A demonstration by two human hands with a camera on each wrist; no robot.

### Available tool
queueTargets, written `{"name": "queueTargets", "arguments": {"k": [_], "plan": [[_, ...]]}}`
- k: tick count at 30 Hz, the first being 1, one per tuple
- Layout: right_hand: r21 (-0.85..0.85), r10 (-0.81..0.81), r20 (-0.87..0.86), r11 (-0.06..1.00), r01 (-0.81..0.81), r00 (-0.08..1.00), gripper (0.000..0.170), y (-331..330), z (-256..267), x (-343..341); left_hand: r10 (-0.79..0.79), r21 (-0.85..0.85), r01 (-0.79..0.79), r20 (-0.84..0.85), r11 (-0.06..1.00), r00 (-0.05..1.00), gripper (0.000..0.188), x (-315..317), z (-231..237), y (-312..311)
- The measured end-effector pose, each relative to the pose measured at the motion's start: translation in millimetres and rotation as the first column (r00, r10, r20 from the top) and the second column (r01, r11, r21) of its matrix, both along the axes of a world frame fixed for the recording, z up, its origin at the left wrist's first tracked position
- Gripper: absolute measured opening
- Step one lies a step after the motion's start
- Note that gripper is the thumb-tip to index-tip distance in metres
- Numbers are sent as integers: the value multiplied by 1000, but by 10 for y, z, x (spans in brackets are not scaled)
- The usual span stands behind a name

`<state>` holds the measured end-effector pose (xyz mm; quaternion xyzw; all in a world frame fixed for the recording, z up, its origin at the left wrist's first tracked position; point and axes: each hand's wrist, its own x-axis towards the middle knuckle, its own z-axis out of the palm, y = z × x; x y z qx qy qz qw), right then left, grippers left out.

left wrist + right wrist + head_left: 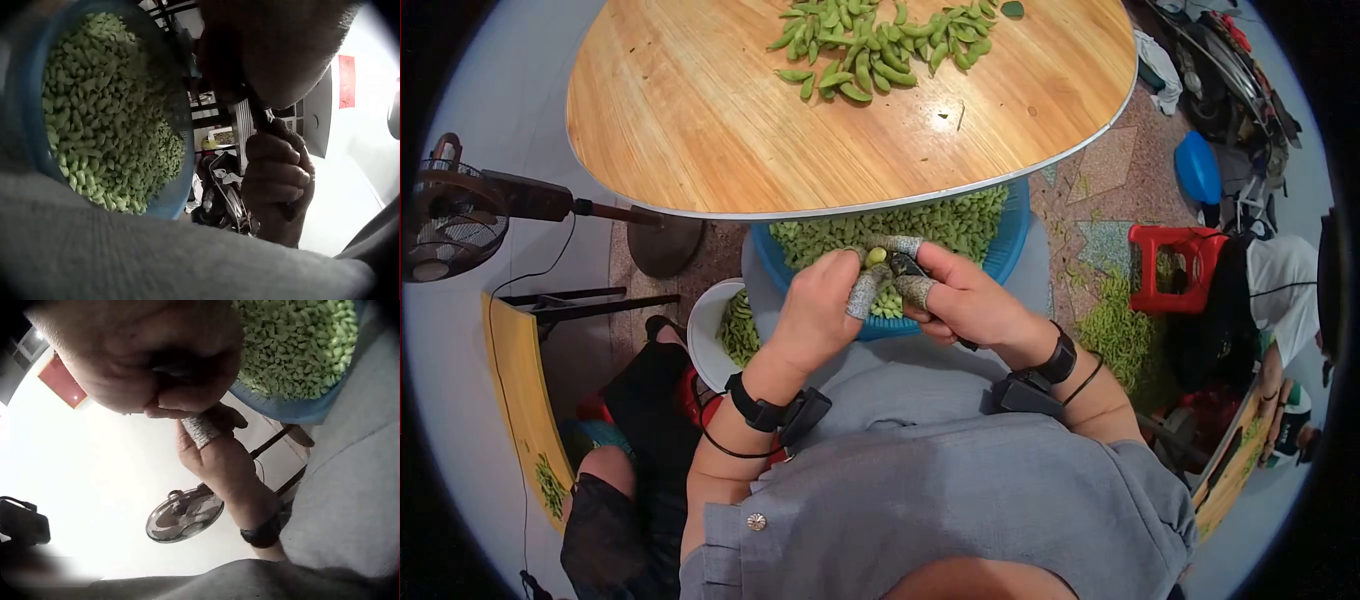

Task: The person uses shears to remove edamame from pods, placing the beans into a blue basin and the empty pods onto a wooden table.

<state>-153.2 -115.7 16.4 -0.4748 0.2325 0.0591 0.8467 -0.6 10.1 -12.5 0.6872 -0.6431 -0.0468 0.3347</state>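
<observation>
In the head view both hands meet over a blue basket [1015,235] filled with shelled green beans [960,220]. My left hand [822,300] pinches a green soybean pod [877,256] between thumb and forefinger. My right hand [970,298] grips a slim dark tool [908,265], whose end pokes out below the palm; its kind I cannot tell. Speckled grey finger covers [863,296] wrap the thumbs and the right forefinger. In the left wrist view the right hand [275,178] has its fingers curled round the dark handle.
A wooden table [700,120] with a pile of soybean pods [880,45] stands just beyond the basket. To the left are a white bucket [705,320] of pods and a fan [455,220]. On the right, pods [1120,330] lie on the floor beside a red stool [1175,268].
</observation>
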Motion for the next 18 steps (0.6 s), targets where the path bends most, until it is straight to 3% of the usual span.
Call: {"name": "queueTargets", "arguments": {"k": [1, 2, 3, 4, 5, 6, 7, 8, 9, 10, 11, 12, 13, 14, 15, 17, 18], "plan": [[3, -4, 1, 1000, 4, 1000, 40, -13, -29, -23, 91, 188, 0, -478, 982, 874, 5, -44, 83, 15], [84, -5, 19, 996, 3, 1000, 41, -31, -57, -53, 250, 347, 90, -810, 934, 531, 7, -66, 124, 21], [165, -8, 37, 986, 2, 999, 41, -45, -83, -83, 249, 348, 93, -809, 933, 532, 7, -46, 93, 35], [165, -11, 36, 986, 5, 999, 41, -74, -106, -110, 236, 261, 198, -961, 945, 143, 10, -10, 32, 61], [192, -8, 10, 981, 5, 1000, 41, -113, -128, -129, 211, 140, 258, -939, 956, -273, 14, 11, -18, 76], [219, -3, -16, 976, 7, 1000, 40, -132, -158, -138, 212, 140, 260, -938, 955, -274, 14, 10, -46, 75], [221, -6, -17, 975, 10, 1000, 40, -115, -259, -122, 233, 216, 289, -972, 933, -25, 16, 4, -68, 67], [-354, -116, 115, 923, 150, 987, 37, -88, -406, -88, 233, 295, 298, -946, 908, 226, 18, -7, -80, 50], [-783, -131, 281, 541, 306, 951, 35, -74, -434, -45, 233, 296, 301, -946, 907, 227, 18, -46, -85, 31], [-783, -135, 281, 541, 309, 950, 35, -89, -407, -44, 248, 330, 278, -924, 902, 293, 16, -101, -87, 12], [-885, -30, 186, 429, 181, 982, 35, -112, -342, -41, 262, 363, 252, -896, 897, 358, 15, -133, -91, 2], [-954, 60, 73, 297, 52, 996, 35, -125, -295, -25, 262, 364, 255, -896, 896, 360, 15, -141, -101, 3], [-973, 104, 194, 148, 178, 975, 34, -127, -412, -4, 193, 363, 253, -835, 897, 516, 17, -142, -118, 4], [-973, 102, 196, 143, 180, 975, 34, -113, -419, 7, 115, 358, 250, -746, 899, 656, 19, -141, -141, -2], [-987, 96, 131, 105, 120, 987, 34, -85, -411, 11, 105, 352, 254, -745, 901, 658, 19, -146, -190, 6], [-998, 74, 24, 62, 19, 997, 31, -15, -390, 21, 59, 370, 152, -499, 916, 864, 23, -169, -279, 10], [-999, 67, 25, 44, 22, 997, 31, 1, -398, 21, 43, 354, 158, -498, 922, 866, 23, -186, -268, 1]]}}
